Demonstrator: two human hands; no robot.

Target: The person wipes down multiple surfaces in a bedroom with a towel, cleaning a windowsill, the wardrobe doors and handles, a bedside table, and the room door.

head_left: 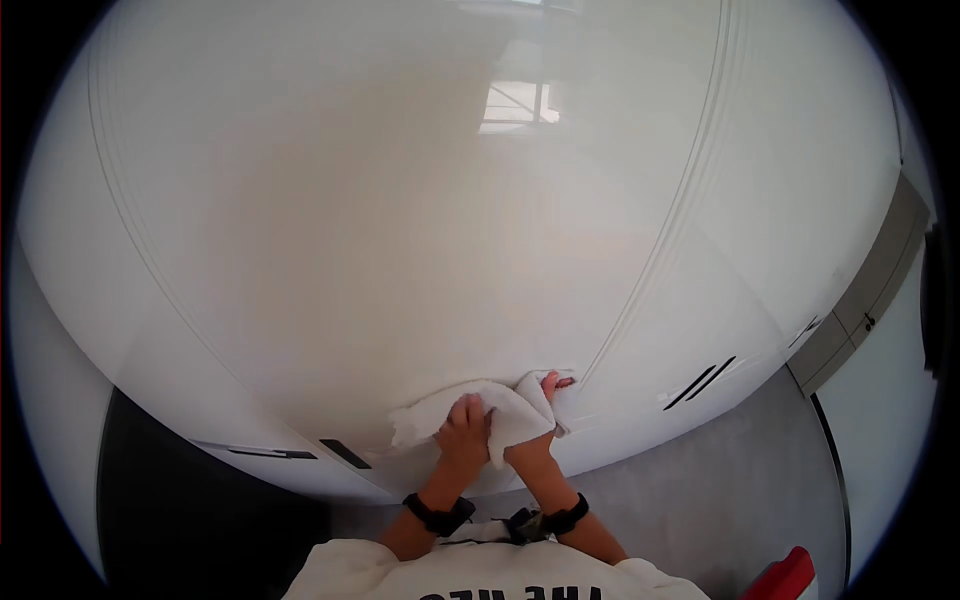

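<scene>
A crumpled white cloth (515, 418) lies against the lower part of a large glossy white panel (420, 250). My left hand (465, 430) grips the cloth's left part, its fingers bent over the fabric. On the right, my right hand (540, 447) is largely covered by the cloth. A few of its fingertips show at the upper right fold, closed around the fabric. Something small and reddish shows beside those fingertips; I cannot make out what it is. Both wrists wear black bands.
Thin grooves run down the panel. Dark slots or bars (700, 382) mark its lower right, and a black bar (345, 454) its lower left. A grey door (860, 300) with a handle stands at right. A red object (785, 577) is at the bottom right, above grey floor (700, 490).
</scene>
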